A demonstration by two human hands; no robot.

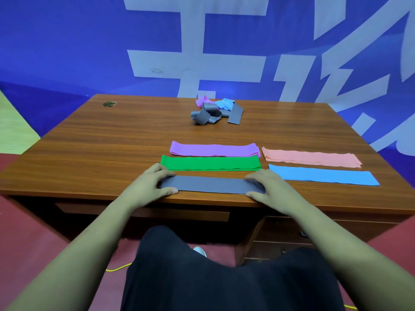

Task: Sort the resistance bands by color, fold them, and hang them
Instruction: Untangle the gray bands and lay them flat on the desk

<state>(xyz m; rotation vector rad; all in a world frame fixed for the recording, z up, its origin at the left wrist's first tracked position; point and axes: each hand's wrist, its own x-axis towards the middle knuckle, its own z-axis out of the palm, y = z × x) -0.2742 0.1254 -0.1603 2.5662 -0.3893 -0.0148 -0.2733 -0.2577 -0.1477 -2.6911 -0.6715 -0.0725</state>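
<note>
**Grey band pinned flat at the front of the desk**

So both hands are down on the grey band [211, 185], which lies flat and lengthwise right along the near edge of the desk [112, 142]. The left hand [148, 185] covers its left end and the right hand [269, 189] covers its right end. On both, the fingers are stretched out fairly straight across the band with the thumb along its near edge, so it's pressing, not a curled grip.

Just behind it sits the green band [211, 163], flat and parallel, and behind that the purple band [213, 149], the two nearly touching. Off to the right are the pink band [312, 159] and, nearer, the blue band [323, 175], also flat and side by side.

Well back on the desk there's a loose pile [213, 113] of tangled bands: mostly grey, with some purple and blue at the rear.

Other stuff: a round hole [109, 103] in the far left corner of the desk, a blue wall [67, 52] with big pale lettering, and a yellow cord [116, 268] on the floor.
</note>
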